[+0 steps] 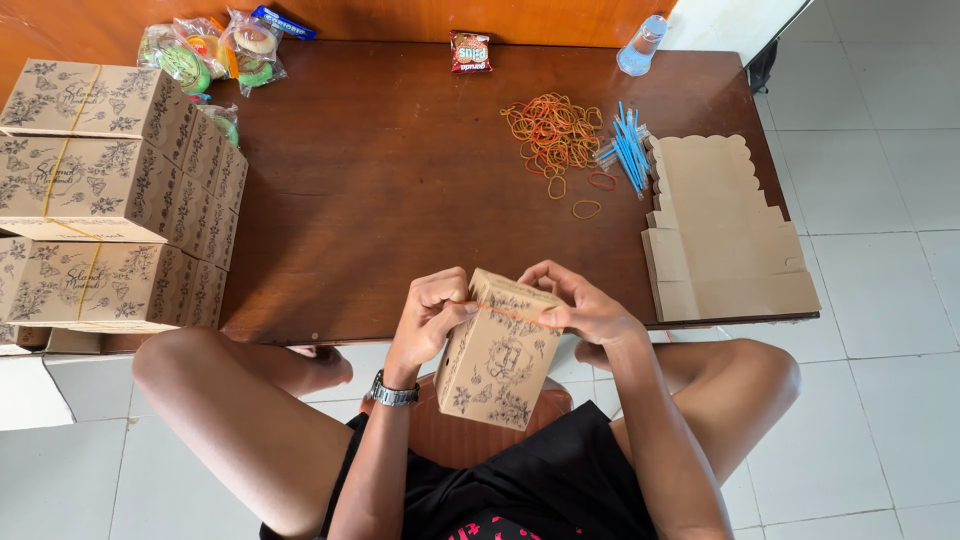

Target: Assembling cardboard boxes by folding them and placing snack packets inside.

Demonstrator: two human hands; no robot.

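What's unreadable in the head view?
- Printed box: far side and underside hidden by its own body.
- Left hand and right hand: palms hidden behind their backs.
- Stacked boxes: cut by the left edge.
- Snack bags: contents too small.

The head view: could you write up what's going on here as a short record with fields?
Left hand: grips the printed cardboard box, thumb on a rubber band
Right hand: pulls that band across the box
Table: dark wood
Left side: stacked boxes, already banded
Back: snack packets, plastic cup
Right side: loose rubber bands, blue straws, flat unfolded boxes
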